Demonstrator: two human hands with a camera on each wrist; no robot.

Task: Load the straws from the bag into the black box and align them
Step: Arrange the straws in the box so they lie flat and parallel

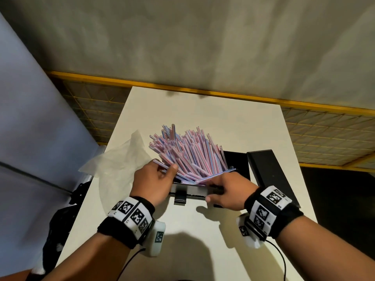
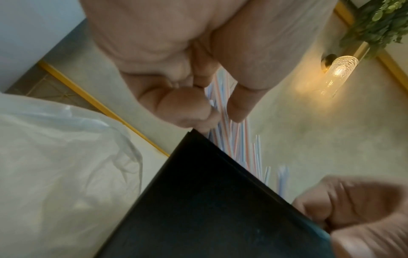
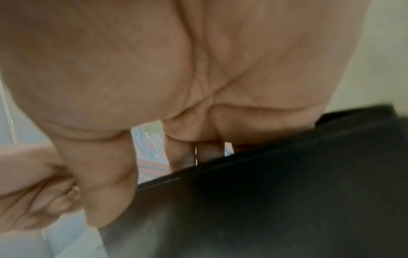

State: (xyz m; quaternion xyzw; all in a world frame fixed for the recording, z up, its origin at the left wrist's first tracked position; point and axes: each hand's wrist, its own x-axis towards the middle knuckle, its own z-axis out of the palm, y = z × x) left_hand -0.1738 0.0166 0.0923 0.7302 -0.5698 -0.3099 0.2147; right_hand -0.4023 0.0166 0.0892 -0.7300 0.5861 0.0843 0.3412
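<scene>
- Left hand (image 1: pixel 153 182): thumb and curled fingers pinch the near ends of the pink-and-blue striped plastic straws (image 1: pixel 188 153) at the box's 9 o'clock corner.
- Right hand (image 1: pixel 227 190): fingers hook over the near rim of the black rectangular box (image 1: pixel 236 162), thumb outside.
- Straws fan toward 12 o'clock, overshooting the far rim.
- Crumpled clear plastic bag (image 1: pixel 119 161) lies at 9 o'clock; black lid (image 1: pixel 267 173) at 3.
- White tabletop (image 1: pixel 203 110) is bare toward 12.
</scene>
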